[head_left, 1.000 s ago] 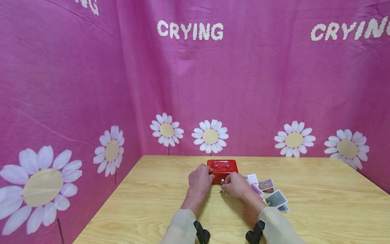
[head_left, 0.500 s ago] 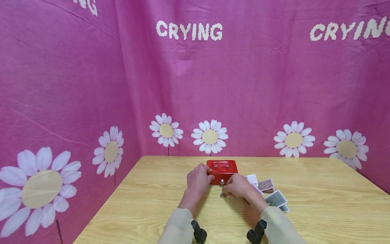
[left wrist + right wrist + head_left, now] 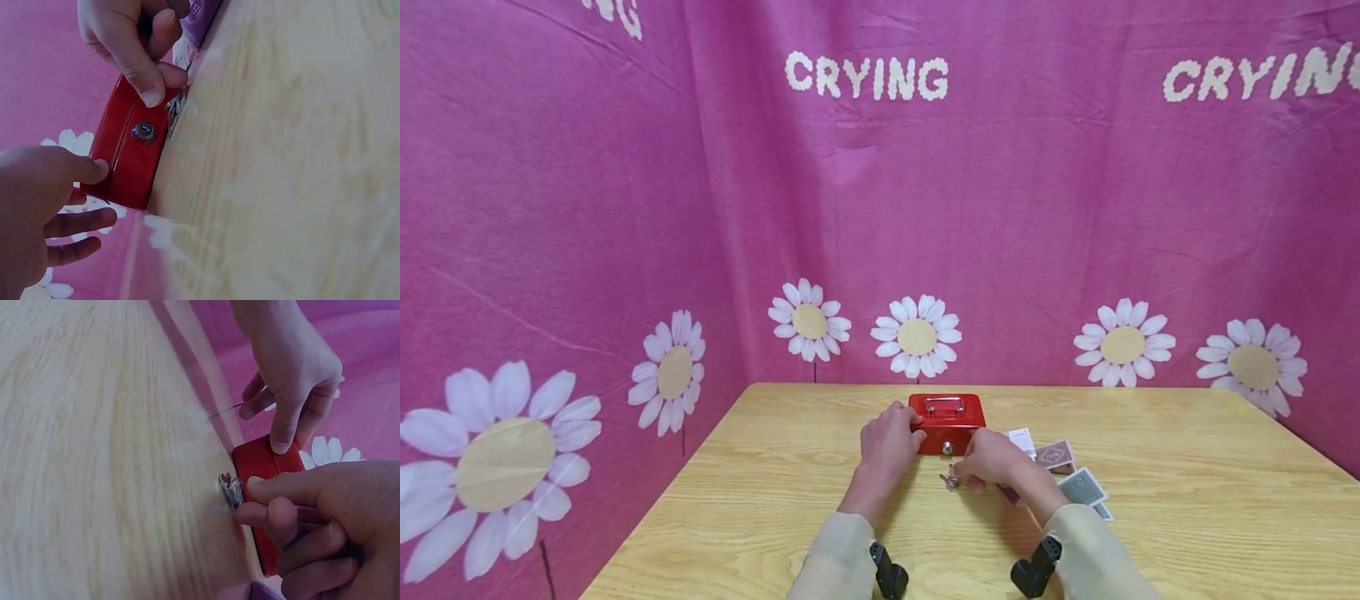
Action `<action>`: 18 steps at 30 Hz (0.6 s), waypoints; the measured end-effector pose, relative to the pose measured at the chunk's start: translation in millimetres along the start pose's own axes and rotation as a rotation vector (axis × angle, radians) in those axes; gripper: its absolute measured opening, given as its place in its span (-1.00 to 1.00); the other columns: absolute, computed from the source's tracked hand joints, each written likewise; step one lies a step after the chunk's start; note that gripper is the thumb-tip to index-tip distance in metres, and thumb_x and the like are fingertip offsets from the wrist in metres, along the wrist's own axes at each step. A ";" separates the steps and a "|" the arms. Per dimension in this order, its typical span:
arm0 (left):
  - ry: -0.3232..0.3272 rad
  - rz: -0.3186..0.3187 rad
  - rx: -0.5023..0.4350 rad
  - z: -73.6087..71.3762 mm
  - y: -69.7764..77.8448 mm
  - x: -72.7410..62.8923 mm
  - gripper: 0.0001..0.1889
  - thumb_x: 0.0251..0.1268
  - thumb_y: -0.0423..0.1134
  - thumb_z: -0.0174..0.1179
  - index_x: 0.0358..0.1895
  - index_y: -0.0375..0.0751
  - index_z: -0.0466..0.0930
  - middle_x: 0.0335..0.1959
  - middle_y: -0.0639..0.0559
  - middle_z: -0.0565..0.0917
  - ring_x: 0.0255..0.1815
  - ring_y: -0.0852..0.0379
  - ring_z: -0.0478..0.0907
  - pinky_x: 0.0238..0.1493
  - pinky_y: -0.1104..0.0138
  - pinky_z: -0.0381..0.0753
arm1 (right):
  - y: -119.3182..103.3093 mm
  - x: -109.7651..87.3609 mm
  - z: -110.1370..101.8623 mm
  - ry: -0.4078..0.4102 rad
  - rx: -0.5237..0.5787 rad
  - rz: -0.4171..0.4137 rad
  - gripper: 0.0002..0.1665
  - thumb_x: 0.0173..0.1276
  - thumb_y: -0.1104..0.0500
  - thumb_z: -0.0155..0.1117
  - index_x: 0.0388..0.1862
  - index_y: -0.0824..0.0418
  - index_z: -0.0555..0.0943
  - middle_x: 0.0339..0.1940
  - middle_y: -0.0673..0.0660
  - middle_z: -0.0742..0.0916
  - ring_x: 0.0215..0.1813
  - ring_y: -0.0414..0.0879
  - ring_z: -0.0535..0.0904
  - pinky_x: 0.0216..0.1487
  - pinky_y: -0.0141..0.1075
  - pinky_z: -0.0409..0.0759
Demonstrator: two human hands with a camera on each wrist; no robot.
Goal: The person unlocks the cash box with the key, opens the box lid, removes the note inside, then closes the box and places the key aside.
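A small red cash box with a wire handle on its lid stands on the wooden table. My left hand grips its left end, the thumb on the front by the lid seam. Other left fingers stick out free of the box in the left wrist view. Between thumb and forefinger, my right hand pinches a small bunch of keys. These keys dangle in front of the box, apart from the round silver lock. The keyhole in the lock shows bare.
Right of the box lie several printed paper notes, including a brown one and a grey-green one. The right forearm hides part of them. A pink curtain with daisies hangs behind and to the left of the table.
My right hand has drawn back from the lock toward me, bringing the keys out of it. The left hand keeps its place on the box.
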State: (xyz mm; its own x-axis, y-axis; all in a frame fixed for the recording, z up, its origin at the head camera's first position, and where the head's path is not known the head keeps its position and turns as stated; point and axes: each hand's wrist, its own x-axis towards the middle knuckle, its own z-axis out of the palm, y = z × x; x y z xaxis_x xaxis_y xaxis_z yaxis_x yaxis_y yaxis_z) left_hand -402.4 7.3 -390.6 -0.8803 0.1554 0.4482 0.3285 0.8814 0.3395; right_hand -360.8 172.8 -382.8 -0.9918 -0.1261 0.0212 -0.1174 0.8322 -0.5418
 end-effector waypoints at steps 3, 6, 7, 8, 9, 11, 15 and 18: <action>-0.024 0.034 0.070 -1.7 0.7 0.3 -0.80 0.23 -0.12 0.39 -0.11 -0.04 0.77 -0.31 0.11 0.63 -0.36 0.17 0.58 -0.31 0.31 0.54 | 1.5 0.5 -1.1 0.011 0.003 -0.012 -0.62 0.20 0.15 0.43 -0.77 0.21 0.62 -0.83 0.02 0.60 -0.69 -0.22 0.46 -0.56 -0.41 0.28; -0.054 0.080 0.129 -3.2 1.1 0.5 -0.77 0.26 -0.09 0.36 -0.06 -0.01 0.74 -0.27 0.11 0.64 -0.34 0.16 0.58 -0.32 0.30 0.54 | 3.7 0.0 -4.4 0.058 0.006 -0.028 -0.64 0.21 0.15 0.42 -0.75 0.20 0.62 -0.82 0.01 0.60 -0.69 -0.22 0.44 -0.59 -0.41 0.30; -0.061 0.093 0.142 -3.7 0.6 0.6 -0.76 0.28 -0.07 0.34 -0.04 0.00 0.73 -0.25 0.10 0.64 -0.33 0.16 0.59 -0.32 0.29 0.55 | 5.0 0.1 -5.4 0.077 0.008 -0.032 -0.64 0.22 0.14 0.42 -0.74 0.20 0.62 -0.81 0.02 0.60 -0.69 -0.22 0.43 -0.60 -0.41 0.30; -0.073 0.097 0.145 -4.3 0.1 0.3 -0.73 0.29 -0.05 0.33 0.00 0.01 0.72 -0.21 0.10 0.64 -0.30 0.15 0.59 -0.29 0.29 0.55 | 5.9 -0.3 -6.8 0.091 0.010 -0.037 -0.64 0.24 0.14 0.40 -0.73 0.20 0.61 -0.80 0.04 0.60 -0.69 -0.22 0.41 -0.60 -0.41 0.30; -0.077 0.101 0.147 -4.9 -0.4 0.1 -0.69 0.29 -0.02 0.33 0.04 0.00 0.69 -0.17 0.08 0.65 -0.26 0.13 0.59 -0.26 0.27 0.56 | 7.2 -0.5 -8.1 0.104 0.014 -0.044 -0.65 0.26 0.14 0.38 -0.70 0.21 0.61 -0.79 0.05 0.60 -0.69 -0.22 0.41 -0.60 -0.40 0.30; -0.079 0.102 0.143 -6.8 -2.1 -0.1 -0.59 0.29 0.04 0.31 0.15 0.00 0.63 -0.05 0.05 0.65 -0.15 0.09 0.61 -0.15 0.22 0.59 | 9.7 -1.1 -10.9 0.121 0.027 -0.061 -0.66 0.31 0.13 0.35 -0.65 0.22 0.62 -0.76 0.08 0.62 -0.69 -0.22 0.42 -0.60 -0.40 0.33; -0.065 0.089 0.130 -12.1 -8.3 1.2 -0.40 0.28 0.16 0.27 0.32 -0.01 0.49 0.19 0.00 0.59 0.10 0.02 0.57 0.11 0.13 0.59 | 13.4 -1.3 -16.6 0.182 0.033 -0.113 -0.71 0.35 0.14 0.31 -0.55 0.24 0.64 -0.72 0.06 0.60 -0.63 -0.21 0.42 -0.55 -0.36 0.38; -0.058 0.087 0.132 -16.9 -16.7 4.1 -0.37 0.30 0.22 0.21 0.35 0.00 0.46 0.25 -0.01 0.56 0.19 -0.01 0.53 0.21 0.09 0.55 | 16.9 0.0 -22.2 0.250 0.001 -0.149 -0.76 0.35 0.12 0.32 -0.49 0.21 0.67 -0.65 0.00 0.60 -0.53 -0.19 0.44 -0.44 -0.33 0.43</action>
State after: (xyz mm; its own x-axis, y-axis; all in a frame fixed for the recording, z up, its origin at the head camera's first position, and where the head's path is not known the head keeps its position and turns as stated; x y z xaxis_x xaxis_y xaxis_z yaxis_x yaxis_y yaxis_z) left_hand -405.7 -14.3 -380.4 -0.8700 0.2562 0.4213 0.3602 0.9137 0.1883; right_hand -363.9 198.8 -373.3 -0.9454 -0.1096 0.3069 -0.2626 0.8138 -0.5185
